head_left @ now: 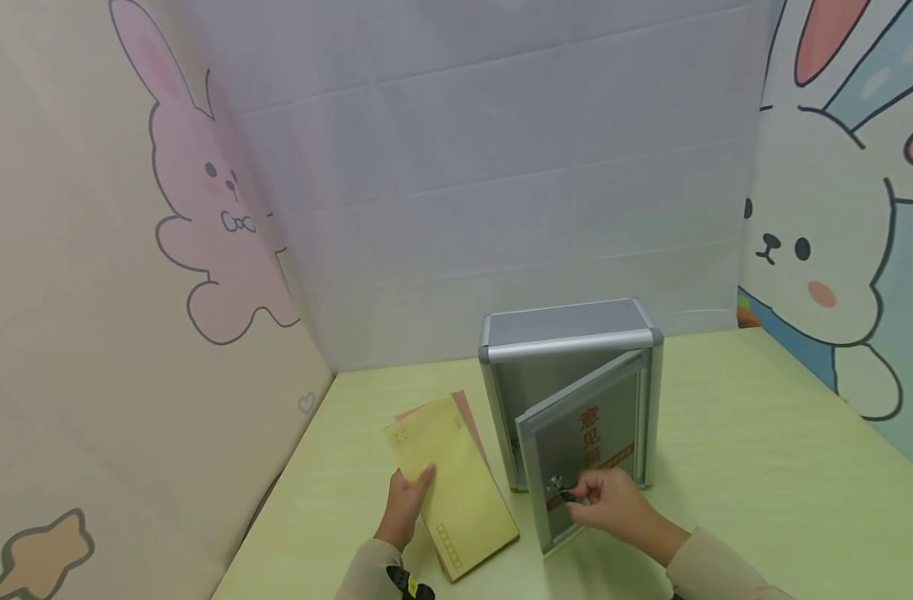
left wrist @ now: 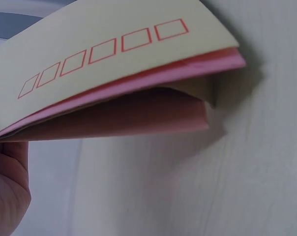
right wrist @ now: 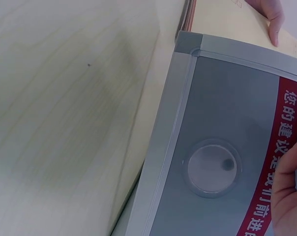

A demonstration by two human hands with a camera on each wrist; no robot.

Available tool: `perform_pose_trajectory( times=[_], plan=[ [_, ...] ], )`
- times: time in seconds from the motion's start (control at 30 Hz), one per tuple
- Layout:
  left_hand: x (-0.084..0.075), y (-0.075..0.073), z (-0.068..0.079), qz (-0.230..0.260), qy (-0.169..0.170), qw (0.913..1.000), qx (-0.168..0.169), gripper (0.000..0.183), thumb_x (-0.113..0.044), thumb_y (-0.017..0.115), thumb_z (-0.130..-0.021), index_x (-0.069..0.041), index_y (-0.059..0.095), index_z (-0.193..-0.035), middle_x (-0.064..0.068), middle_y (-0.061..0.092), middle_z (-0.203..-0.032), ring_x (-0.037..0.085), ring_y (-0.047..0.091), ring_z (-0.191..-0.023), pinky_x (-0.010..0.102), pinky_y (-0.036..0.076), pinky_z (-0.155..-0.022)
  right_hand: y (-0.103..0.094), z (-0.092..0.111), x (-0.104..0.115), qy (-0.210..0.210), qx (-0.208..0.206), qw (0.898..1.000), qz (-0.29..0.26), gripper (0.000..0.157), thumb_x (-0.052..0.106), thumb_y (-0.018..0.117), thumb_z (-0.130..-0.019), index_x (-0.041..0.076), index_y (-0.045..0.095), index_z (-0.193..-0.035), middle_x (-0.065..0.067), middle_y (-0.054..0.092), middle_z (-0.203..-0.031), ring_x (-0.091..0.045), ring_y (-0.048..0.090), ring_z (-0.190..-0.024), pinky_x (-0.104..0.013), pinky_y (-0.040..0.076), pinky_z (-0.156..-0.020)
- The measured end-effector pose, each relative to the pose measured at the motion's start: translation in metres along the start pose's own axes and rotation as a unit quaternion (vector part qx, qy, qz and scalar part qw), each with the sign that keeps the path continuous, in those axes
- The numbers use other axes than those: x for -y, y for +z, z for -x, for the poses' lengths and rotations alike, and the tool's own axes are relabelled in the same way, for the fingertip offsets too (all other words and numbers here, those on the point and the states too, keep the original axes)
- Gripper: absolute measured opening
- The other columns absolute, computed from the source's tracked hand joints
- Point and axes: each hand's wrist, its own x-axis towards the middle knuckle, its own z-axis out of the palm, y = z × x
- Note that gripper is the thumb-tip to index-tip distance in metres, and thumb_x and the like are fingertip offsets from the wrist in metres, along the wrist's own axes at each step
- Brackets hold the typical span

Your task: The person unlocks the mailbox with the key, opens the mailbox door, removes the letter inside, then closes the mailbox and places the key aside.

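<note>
My left hand [head_left: 406, 504] grips a small stack of envelopes, thumb on the top yellow one [head_left: 456, 492]. Pink envelopes [left wrist: 217, 63] show beneath it, their lower ends fanned apart in the left wrist view. To the right stands a grey metal suggestion box [head_left: 569, 323] with its front door [head_left: 610, 417] swung partly open. The door carries red lettering and a red band [right wrist: 266, 187]. My right hand [head_left: 612, 502] pinches a small black-headed key [head_left: 566, 495] at the door's lock. In the right wrist view, only part of this hand shows at the right edge.
The box stands on a pale wood-grain table [head_left: 756, 433]. A white sheet [head_left: 501, 167] hangs behind, and side panels carry cartoon rabbits [head_left: 209, 217]. A clear round disc [right wrist: 212, 167] sits on the door's face. The door's free edge juts toward the envelopes.
</note>
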Motion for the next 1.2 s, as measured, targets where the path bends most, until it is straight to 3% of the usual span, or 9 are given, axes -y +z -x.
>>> perform_pose_trajectory(
  times=[0.5, 0.87, 1.2],
  plan=[
    [0.010, -0.001, 0.001, 0.013, -0.031, 0.9994, 0.007, 0.046, -0.022, 0.054, -0.099, 0.011, 0.041, -0.128, 0.000, 0.067, -0.088, 0.011, 0.065, -0.074, 0.026, 0.052, -0.069, 0.000, 0.001, 0.002, 0.012, 0.000, 1.000, -0.014, 0.004, 0.000, 0.063, -0.070, -0.001, 0.062, -0.066, 0.018, 0.034, -0.050, 0.006, 0.026, -0.044, -0.019, 0.028, -0.044],
    [0.014, -0.001, -0.004, -0.022, -0.043, 0.9988, -0.009, 0.048, -0.024, 0.055, -0.098, 0.010, 0.042, -0.130, -0.002, 0.065, -0.083, 0.010, 0.062, -0.070, 0.026, 0.049, -0.069, 0.000, 0.000, 0.004, 0.010, 0.000, 1.000, -0.021, 0.005, 0.000, 0.063, -0.071, -0.001, 0.061, -0.066, 0.019, 0.033, -0.049, 0.007, 0.024, -0.044, -0.018, 0.026, -0.043],
    [0.020, -0.002, -0.007, -0.032, -0.049, 0.9983, 0.002, 0.050, -0.026, 0.055, -0.099, 0.011, 0.042, -0.129, -0.001, 0.065, -0.083, 0.010, 0.063, -0.069, 0.026, 0.050, -0.066, 0.000, 0.001, 0.003, 0.021, 0.000, 1.000, -0.011, 0.007, 0.001, 0.063, -0.070, -0.002, 0.060, -0.065, 0.019, 0.035, -0.049, 0.004, 0.026, -0.045, -0.018, 0.026, -0.043]
  ],
)
